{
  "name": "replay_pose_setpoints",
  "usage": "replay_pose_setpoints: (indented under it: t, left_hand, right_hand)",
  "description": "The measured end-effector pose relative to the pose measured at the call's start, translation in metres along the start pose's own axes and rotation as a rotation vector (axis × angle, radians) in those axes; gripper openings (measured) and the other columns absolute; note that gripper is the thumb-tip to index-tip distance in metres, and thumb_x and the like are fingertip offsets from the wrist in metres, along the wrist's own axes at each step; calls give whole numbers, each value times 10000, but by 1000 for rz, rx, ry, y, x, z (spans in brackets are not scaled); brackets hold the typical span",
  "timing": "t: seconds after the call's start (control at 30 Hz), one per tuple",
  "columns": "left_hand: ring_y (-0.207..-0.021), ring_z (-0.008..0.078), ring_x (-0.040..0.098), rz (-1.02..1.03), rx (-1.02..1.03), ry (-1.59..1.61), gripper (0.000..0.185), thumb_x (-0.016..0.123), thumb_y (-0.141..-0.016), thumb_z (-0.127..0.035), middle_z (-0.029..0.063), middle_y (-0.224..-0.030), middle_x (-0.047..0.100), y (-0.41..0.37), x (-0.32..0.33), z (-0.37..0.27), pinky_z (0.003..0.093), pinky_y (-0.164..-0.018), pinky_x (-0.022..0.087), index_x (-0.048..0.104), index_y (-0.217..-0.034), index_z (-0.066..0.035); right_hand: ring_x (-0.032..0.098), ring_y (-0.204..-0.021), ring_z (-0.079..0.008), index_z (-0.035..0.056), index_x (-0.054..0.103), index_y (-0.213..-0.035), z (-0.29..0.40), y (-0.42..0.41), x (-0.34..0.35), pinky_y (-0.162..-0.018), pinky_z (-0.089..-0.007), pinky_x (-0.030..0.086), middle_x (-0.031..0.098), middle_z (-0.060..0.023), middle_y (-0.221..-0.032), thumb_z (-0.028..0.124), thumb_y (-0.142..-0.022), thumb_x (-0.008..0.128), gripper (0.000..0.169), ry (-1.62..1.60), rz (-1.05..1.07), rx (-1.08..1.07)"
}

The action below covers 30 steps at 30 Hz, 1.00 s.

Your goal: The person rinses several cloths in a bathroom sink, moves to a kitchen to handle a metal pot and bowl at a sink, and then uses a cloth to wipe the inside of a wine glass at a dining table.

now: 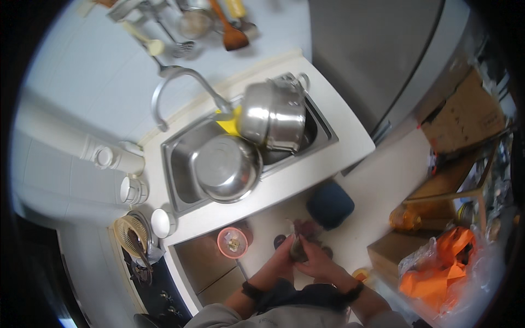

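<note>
My left hand (284,255) and my right hand (316,259) are close together in front of my body, low over the floor. Between them they hold a small dark-green bundle (299,251), too blurred to name exactly. Just beyond my fingertips shows a purplish, leafy-looking mass (307,228); whether it joins the bundle I cannot tell. A dark blue plastic bin (330,205) stands past it to the right. To the left is a pink round bin (232,242) with scraps inside. Each of my wrists wears a dark band.
Ahead, a steel sink (180,180) in a white counter (283,180) holds an upturned steel bowl (227,168) and stacked steel pots (272,115) beneath a curved faucet (184,71). White cups (163,223) stand left. A cardboard box (393,250) and orange bag (439,274) lie right.
</note>
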<state>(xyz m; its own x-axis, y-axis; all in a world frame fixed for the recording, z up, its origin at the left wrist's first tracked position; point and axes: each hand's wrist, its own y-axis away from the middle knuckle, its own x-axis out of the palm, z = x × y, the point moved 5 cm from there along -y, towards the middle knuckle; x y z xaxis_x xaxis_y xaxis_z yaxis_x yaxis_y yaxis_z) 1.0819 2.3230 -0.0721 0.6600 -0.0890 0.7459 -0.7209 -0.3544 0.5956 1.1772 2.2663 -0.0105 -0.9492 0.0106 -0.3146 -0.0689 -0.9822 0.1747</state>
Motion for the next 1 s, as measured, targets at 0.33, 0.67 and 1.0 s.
replay_pose_setpoints:
  t: [0.33,0.67,1.0]
  left_hand:
    - [-1018,214,604,-48,340,-320,431,588,-876,-48,89,-1140,596,107,-12,-167,332,-854,510,480,-1293,-43]
    - [-873,319,634,-944,728,-753,384,598,-803,-45,165,-1044,615,178,-117,-256,375,-736,524,493,-1170,-4]
    - [-1334,418,297,-1361,322,-1704,847,707,-732,-487,190,-1452,327,133,-148,-290,558,-1046,302,362,-1396,-89]
  right_hand:
    - [557,-1146,-206,37,404,-1366,126,-105,50,-909,-335,486,530,-87,-1286,6,-847,582,550,-877,261,32]
    - [606,-834,-150,28,518,-1247,61,-209,6,-666,-267,512,618,-67,-971,164,-893,571,383,-552,-78,465]
    - [607,-790,-144,52,420,-1343,50,-281,-35,-620,-251,481,631,-62,-959,136,-879,569,495,-547,-10,514]
